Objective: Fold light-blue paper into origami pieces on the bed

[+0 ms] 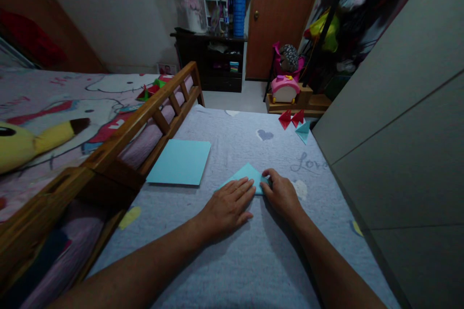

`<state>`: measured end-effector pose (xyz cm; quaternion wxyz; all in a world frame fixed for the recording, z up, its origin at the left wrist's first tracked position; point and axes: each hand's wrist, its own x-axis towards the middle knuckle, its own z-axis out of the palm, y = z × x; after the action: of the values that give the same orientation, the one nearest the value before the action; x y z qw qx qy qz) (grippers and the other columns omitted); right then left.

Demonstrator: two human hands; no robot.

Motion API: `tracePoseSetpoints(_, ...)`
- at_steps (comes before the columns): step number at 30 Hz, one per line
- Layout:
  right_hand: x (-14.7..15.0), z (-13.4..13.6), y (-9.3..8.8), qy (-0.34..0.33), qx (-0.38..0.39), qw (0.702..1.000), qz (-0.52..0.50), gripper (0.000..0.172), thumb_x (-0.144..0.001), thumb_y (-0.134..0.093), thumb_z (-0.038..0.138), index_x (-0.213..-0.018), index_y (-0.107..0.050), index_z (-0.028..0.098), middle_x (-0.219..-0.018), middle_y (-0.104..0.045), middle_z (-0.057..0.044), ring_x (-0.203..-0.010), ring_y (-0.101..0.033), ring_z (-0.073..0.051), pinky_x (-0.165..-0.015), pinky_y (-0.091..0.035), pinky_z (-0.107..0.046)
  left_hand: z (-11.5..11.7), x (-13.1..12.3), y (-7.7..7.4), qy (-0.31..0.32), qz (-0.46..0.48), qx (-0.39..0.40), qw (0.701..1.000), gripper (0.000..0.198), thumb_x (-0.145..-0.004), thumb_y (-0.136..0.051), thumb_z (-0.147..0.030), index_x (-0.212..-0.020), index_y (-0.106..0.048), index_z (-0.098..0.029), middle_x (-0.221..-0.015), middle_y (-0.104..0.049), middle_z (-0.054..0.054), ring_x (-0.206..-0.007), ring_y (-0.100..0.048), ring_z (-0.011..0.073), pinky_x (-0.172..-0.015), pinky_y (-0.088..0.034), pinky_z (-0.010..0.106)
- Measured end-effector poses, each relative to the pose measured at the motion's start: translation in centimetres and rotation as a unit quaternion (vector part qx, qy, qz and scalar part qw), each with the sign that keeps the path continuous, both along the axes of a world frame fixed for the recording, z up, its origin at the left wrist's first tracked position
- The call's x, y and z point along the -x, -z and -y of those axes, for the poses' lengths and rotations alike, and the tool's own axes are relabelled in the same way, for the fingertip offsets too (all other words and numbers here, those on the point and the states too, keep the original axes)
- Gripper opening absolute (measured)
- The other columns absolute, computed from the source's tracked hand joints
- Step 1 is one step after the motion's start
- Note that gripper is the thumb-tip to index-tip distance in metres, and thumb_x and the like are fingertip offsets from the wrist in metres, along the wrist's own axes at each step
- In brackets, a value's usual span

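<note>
On the bed sheet in front of me lies a light-blue sheet of paper [248, 172], folded into a triangle with its peak pointing away. My left hand [229, 205] rests flat across its left and middle part, fingers stretched out. At the right corner, my right hand [281, 192] grips the paper between thumb and curled fingers. Part of the triangle is hidden under both hands. To the left lies a flat square stack of light-blue paper [180, 162], apart from my hands.
Two red folded paper pieces [291, 119] and a light-blue folded piece [303, 131] sit at the bed's far right corner. A wooden bed rail [145, 123] borders the left side. A pale cabinet [398, 120] stands along the right.
</note>
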<state>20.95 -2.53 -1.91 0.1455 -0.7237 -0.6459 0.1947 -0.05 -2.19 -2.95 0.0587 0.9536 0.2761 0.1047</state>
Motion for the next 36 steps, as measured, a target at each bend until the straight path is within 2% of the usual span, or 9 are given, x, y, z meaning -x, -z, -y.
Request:
tracePoseSetpoints(11,0.13,-0.17,-0.37,0.007,0.010,1.000,0.000,0.024,-0.089,-0.057,0.027,-0.112,-0.063,0.020,-0.079,-0.069,-0.004,-0.073,-0.063,-0.020,-0.067,-0.036,-0.026,-0.11,0.07,0.63,-0.015,-0.025,0.033,0.999,0.064,-0.097,-0.048,-0.049,-0.150,-0.033,-0.016,-0.158,-0.037,0.012,-0.146,-0.034,0.0265,-0.119,-0.028,0.043)
tracePoseSetpoints(24,0.13,-0.28,-0.50,0.006,0.009,1.000,0.003,0.024,-0.088,-0.058,0.027,-0.111,-0.064,0.019,-0.079,-0.069,-0.004,-0.075,-0.063,-0.020,-0.068,-0.037,-0.026,-0.04,-0.04,0.92,-0.036,-0.030,0.035,0.998,0.064,-0.095,-0.052,-0.049,-0.148,-0.036,-0.015,-0.156,-0.039,0.015,-0.143,-0.038,0.0284,-0.118,-0.031,0.044)
tracePoseSetpoints(36,0.07,-0.37,-0.32,0.011,0.015,1.000,0.001,0.024,-0.089,-0.057,0.027,-0.111,-0.064,0.020,-0.080,-0.070,-0.004,-0.074,-0.063,-0.020,-0.067,-0.037,-0.026,-0.07,0.04,1.04,-0.040,-0.023,0.026,0.999,0.064,-0.097,-0.049,-0.049,-0.149,-0.033,-0.016,-0.157,-0.037,0.014,-0.146,-0.034,0.0266,-0.120,-0.027,0.042)
